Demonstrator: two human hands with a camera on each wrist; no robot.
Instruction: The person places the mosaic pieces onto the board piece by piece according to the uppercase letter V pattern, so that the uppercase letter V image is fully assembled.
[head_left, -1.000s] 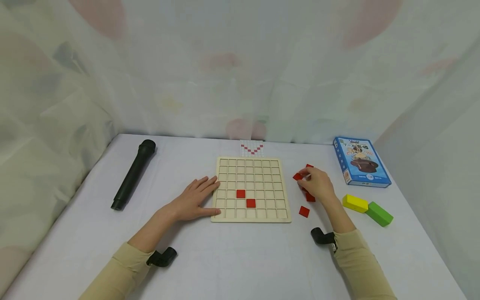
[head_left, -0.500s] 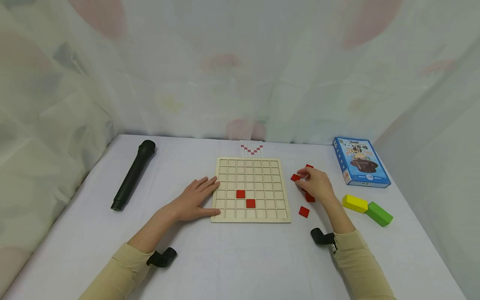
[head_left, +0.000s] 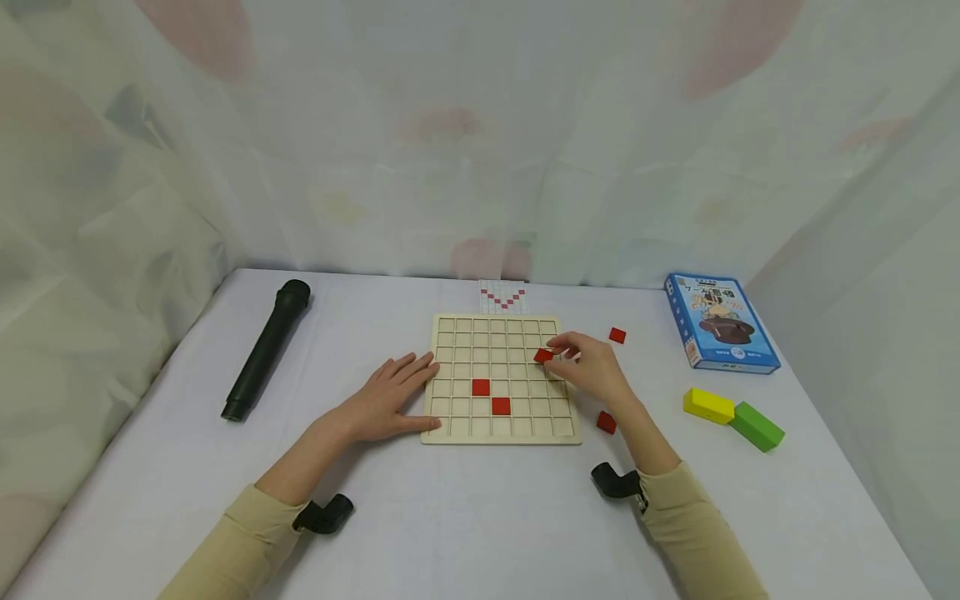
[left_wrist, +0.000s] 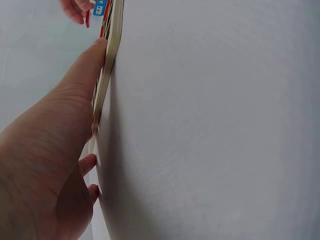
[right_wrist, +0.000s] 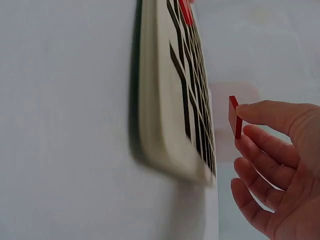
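Note:
My right hand (head_left: pixel 588 367) pinches a red square tile (head_left: pixel 543 356) between thumb and fingers, above the right side of the wooden grid board (head_left: pixel 456 437). In the right wrist view the pinched tile (right_wrist: pixel 234 117) hangs clear of the board's surface. Fingers spread, my left hand (head_left: pixel 382 404) lies at the board's left edge, its thumb (left_wrist: pixel 90 62) touching the edge. Two red tiles sit in the grid, one (head_left: pixel 481 387) a row above and a column left of the other (head_left: pixel 501 406).
Loose red tiles (head_left: pixel 617 335) lie right of the board, some possibly hidden by my right arm. A pattern card (head_left: pixel 504 297) stands behind it. Farther right are a blue box (head_left: pixel 723 323), a yellow block (head_left: pixel 708 406) and a green block (head_left: pixel 757 427). A black microphone (head_left: pixel 268 350) lies left.
My right hand has picked up a red tile from the loose ones and carried it left over the board. The left hand has stayed in place.

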